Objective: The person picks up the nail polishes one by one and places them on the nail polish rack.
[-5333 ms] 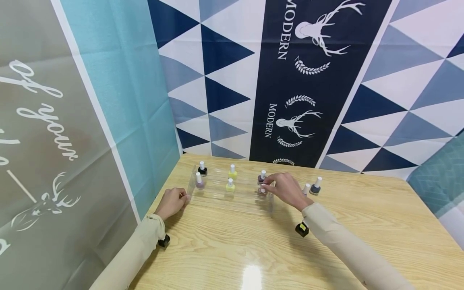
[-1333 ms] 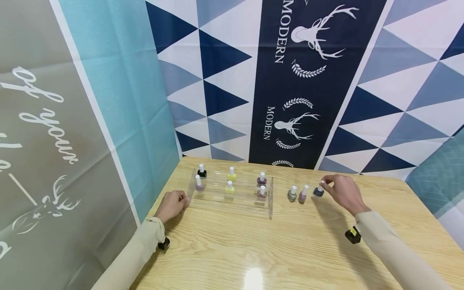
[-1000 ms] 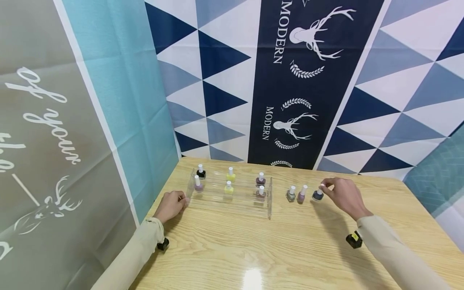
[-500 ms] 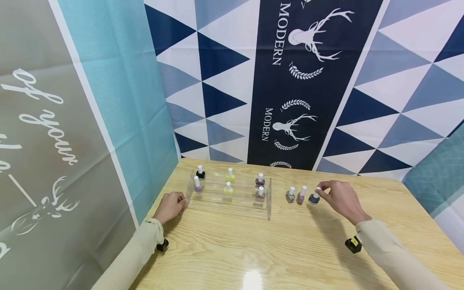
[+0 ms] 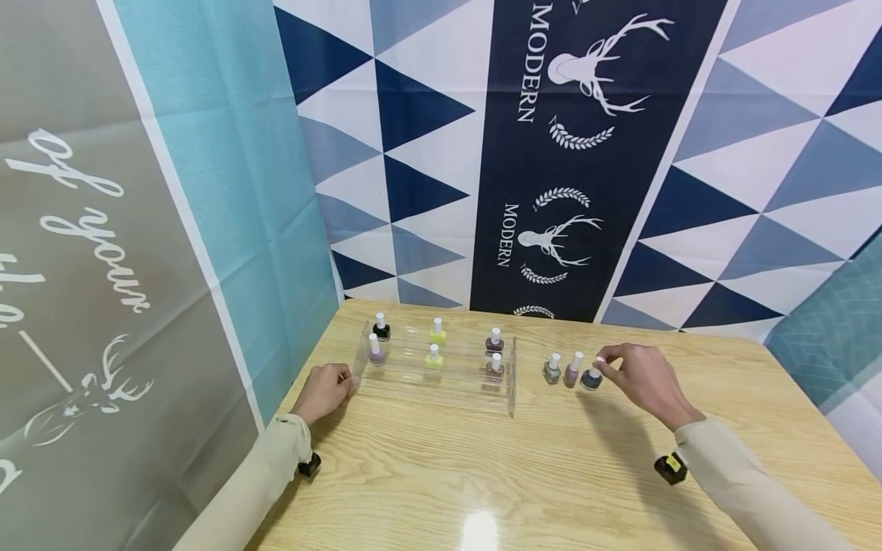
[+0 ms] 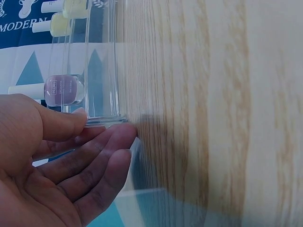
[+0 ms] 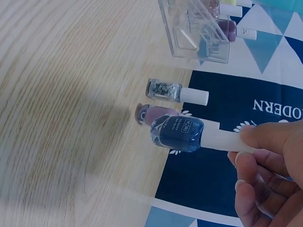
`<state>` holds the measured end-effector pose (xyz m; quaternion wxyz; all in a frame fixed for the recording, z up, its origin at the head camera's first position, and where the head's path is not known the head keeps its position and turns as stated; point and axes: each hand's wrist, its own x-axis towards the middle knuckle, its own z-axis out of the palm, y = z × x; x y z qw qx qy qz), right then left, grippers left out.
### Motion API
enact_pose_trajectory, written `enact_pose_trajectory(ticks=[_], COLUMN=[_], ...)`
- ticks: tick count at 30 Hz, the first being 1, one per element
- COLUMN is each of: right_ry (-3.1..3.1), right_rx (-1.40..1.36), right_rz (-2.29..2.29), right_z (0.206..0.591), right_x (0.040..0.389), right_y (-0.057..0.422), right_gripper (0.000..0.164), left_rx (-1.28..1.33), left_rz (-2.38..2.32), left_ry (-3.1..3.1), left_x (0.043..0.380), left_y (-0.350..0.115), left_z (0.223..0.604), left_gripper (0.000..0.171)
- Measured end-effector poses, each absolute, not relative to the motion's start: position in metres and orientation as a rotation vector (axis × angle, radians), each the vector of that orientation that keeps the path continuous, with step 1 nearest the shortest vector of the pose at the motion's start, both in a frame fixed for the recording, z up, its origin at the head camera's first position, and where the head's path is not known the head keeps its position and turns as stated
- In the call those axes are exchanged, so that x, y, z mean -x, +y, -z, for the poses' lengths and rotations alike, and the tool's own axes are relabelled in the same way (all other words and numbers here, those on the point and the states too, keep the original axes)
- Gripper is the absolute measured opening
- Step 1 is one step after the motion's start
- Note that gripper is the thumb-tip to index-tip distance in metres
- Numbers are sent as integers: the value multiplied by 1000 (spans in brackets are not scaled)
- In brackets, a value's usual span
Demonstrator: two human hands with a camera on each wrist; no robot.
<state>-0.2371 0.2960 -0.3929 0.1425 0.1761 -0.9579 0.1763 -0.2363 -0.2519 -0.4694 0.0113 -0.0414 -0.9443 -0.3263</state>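
A clear acrylic rack (image 5: 441, 396) stands on the table, holding several nail polish bottles with white caps. My left hand (image 5: 326, 392) grips the rack's left end, thumb against the panel in the left wrist view. Closest to it is a lilac nail polish (image 6: 64, 91). My right hand (image 5: 646, 383) pinches the white cap of a dark blue nail polish (image 7: 179, 133), slightly tilted in the head view. Left of that bottle stand a pink nail polish (image 5: 572, 372) and a glitter nail polish (image 5: 552, 370), both apart from the rack.
On the rack sit a black nail polish (image 5: 381, 330), yellow ones (image 5: 434, 360) and dark mauve ones (image 5: 494, 370). The wooden table (image 5: 441, 467) meets patterned cloth (image 5: 420, 184) behind and on the left. A black wrist camera (image 5: 671, 467) sits at the right sleeve.
My right hand has left a mauve bottle on the rack's right end, gone right to the dark blue nail polish, and shifted it left beside the pink one. My left hand has stayed put.
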Motion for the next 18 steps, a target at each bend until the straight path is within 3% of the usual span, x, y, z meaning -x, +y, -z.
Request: enact_pose_trajectory(ticks=[18], right_ry=[-2767], right_rx=[-540], right_rz=[-540], right_z=[387], right_x=[229], right_y=[284], right_gripper=[6], left_rx=[120], left_rz=[1026], left_ry=[-2960], left_x=[238], left_y=[-252], left_z=[471], left_gripper=[24])
